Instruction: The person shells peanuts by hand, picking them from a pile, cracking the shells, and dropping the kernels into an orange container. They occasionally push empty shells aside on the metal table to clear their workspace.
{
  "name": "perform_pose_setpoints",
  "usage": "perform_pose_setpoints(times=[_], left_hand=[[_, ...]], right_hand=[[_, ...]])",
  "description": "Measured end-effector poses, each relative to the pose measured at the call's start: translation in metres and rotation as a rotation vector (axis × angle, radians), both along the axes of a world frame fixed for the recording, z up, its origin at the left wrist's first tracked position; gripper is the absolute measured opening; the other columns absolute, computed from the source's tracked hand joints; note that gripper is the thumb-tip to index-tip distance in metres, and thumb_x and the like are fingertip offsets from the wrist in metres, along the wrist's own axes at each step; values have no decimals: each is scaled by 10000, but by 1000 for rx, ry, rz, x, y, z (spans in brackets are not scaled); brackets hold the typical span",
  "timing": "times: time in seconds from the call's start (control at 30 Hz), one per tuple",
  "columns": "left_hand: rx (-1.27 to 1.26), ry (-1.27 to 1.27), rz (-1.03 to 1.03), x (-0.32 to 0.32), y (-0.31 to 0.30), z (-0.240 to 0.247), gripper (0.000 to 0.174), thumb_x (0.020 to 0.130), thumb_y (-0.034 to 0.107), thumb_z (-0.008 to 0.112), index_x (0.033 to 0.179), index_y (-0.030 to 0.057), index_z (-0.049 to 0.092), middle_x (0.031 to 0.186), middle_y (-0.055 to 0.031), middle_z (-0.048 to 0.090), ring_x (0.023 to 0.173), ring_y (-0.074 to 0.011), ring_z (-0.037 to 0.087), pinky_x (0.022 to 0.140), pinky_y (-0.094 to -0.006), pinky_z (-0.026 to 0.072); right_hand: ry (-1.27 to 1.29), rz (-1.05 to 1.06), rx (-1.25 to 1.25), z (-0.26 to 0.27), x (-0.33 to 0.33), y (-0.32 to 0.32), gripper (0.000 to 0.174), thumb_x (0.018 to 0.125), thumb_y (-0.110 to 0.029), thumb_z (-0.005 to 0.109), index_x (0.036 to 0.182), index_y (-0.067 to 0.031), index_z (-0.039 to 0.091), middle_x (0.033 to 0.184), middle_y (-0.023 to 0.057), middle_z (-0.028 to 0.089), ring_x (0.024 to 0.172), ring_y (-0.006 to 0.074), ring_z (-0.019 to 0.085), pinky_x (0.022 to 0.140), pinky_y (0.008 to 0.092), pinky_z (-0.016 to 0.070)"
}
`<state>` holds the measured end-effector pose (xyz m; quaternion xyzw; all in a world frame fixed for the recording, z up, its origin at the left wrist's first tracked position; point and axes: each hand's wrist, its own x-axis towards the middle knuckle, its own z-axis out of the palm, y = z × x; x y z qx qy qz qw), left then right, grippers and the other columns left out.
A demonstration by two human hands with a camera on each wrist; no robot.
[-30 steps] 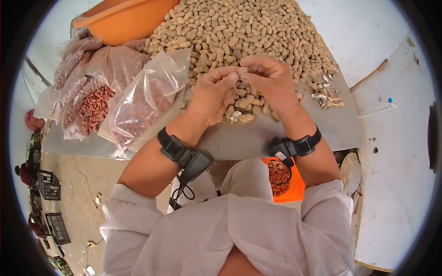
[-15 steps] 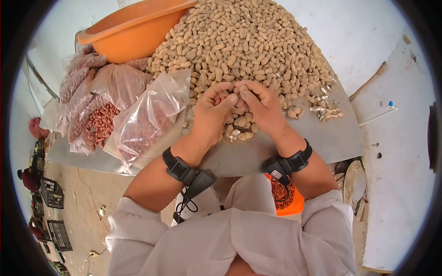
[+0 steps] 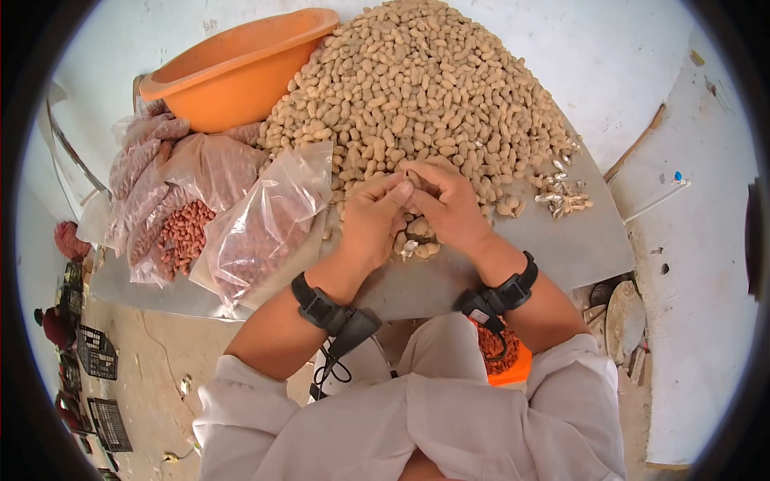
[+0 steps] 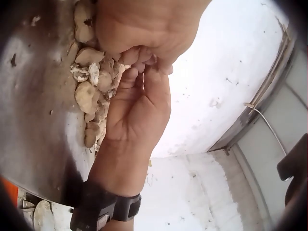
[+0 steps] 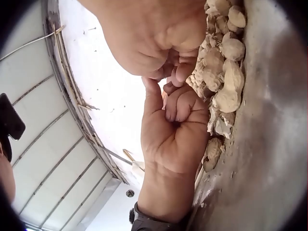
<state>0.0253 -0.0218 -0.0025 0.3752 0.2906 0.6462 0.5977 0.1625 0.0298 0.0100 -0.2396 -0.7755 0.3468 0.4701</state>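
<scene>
Just in front of the big heap of unshelled peanuts (image 3: 433, 96), both hands meet at their fingertips. The left hand (image 3: 373, 224) has its fingers curled and pinches a small peanut, mostly hidden by the fingers. From the other side the right hand (image 3: 455, 210) pinches at the same spot with thumb and forefinger. In the left wrist view the left hand (image 4: 149, 24) is above and the right hand (image 4: 137, 115) below, fingertips touching. The right wrist view shows the left hand's (image 5: 175, 134) fingers folded toward the palm. Loose peanuts (image 5: 228, 91) lie beside the hands.
An orange basin (image 3: 233, 76) stands at the back left, above plastic bags (image 3: 261, 224) of red kernels. Broken shells (image 3: 561, 196) lie on the metal table (image 3: 553, 248) at the right. Below its edge is an orange container (image 3: 521, 365) of red pieces.
The head view has shifted, so the table sits lower in it. Red kernels seen in the left hand half a second ago are now hidden; the hands stay together over the heap's near edge.
</scene>
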Motion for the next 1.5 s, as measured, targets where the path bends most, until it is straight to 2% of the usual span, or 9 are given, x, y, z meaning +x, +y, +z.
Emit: perform_pose_setpoints(times=[0.1, 0.2, 0.23, 0.4, 0.57, 0.7, 0.87, 1.17, 1.5], left_hand=[[8, 128, 51, -3, 5, -4, 176, 896, 117, 564, 1015, -9, 595, 820, -40, 589, 695, -83, 552, 554, -215, 489], [23, 182, 82, -3, 4, -8, 168, 904, 114, 549, 1004, -13, 595, 869, -68, 608, 712, -116, 563, 586, -251, 511], [33, 180, 87, -3, 3, -8, 170, 907, 113, 544, 1006, -15, 595, 888, -79, 615, 717, -127, 565, 594, -261, 513], [78, 35, 44, -1, 0, -4, 165, 929, 128, 510, 980, -5, 594, 833, -62, 598, 702, -133, 552, 639, -285, 499], [74, -40, 86, -2, 4, -9, 173, 944, 147, 485, 964, 9, 587, 798, -47, 577, 657, -103, 516, 564, -236, 436], [-9, -121, 115, 8, -6, 15, 191, 945, 166, 489, 988, 8, 585, 746, -10, 564, 533, -54, 446, 433, -180, 337], [-137, -223, -33, -5, 2, 2, 203, 949, 164, 423, 897, 23, 560, 697, -24, 517, 479, -66, 344, 408, -199, 277], [-301, -406, -103, -5, 3, 2, 197, 914, 174, 417, 752, 67, 447, 655, 9, 378, 496, -69, 310, 408, -192, 255], [-307, -418, -211, -10, 5, -1, 242, 929, 184, 420, 742, 51, 497, 656, -35, 505, 443, -78, 318, 400, -200, 266]], right_hand=[[13, 84, -118, 7, 2, -6, 352, 770, -24, 581, 1121, -56, 597, 820, 82, 563, 680, 152, 569, 633, 263, 472], [-34, 153, -149, 11, 4, -7, 356, 765, -16, 596, 1118, -56, 601, 776, 74, 593, 650, 125, 573, 607, 247, 468], [-55, 184, -129, 13, 5, -7, 251, 844, -29, 583, 1093, -3, 598, 836, 49, 577, 664, 106, 594, 599, 234, 494], [196, 301, -481, 6, 5, -4, 226, 827, -6, 605, 1053, -1, 598, 806, 56, 622, 645, 108, 599, 567, 216, 489], [439, 432, -671, -1, 0, -1, 296, 831, 10, 600, 1122, -5, 551, 841, 63, 618, 698, 130, 610, 594, 223, 495], [344, 281, -499, 6, 0, -3, 310, 827, 7, 601, 1133, -7, 552, 865, 65, 612, 702, 122, 598, 622, 219, 492], [40, 28, -21, 9, 5, -4, 281, 796, 16, 615, 1074, -31, 611, 941, 72, 623, 758, 106, 599, 656, 231, 494], [-118, 42, 568, 5, 0, 2, 224, 732, 36, 602, 934, -46, 654, 909, 103, 632, 799, 244, 613, 704, 287, 502], [-12, 85, 207, 7, 1, -4, 238, 757, 82, 538, 939, -26, 647, 917, 102, 644, 808, 205, 616, 707, 282, 502]])
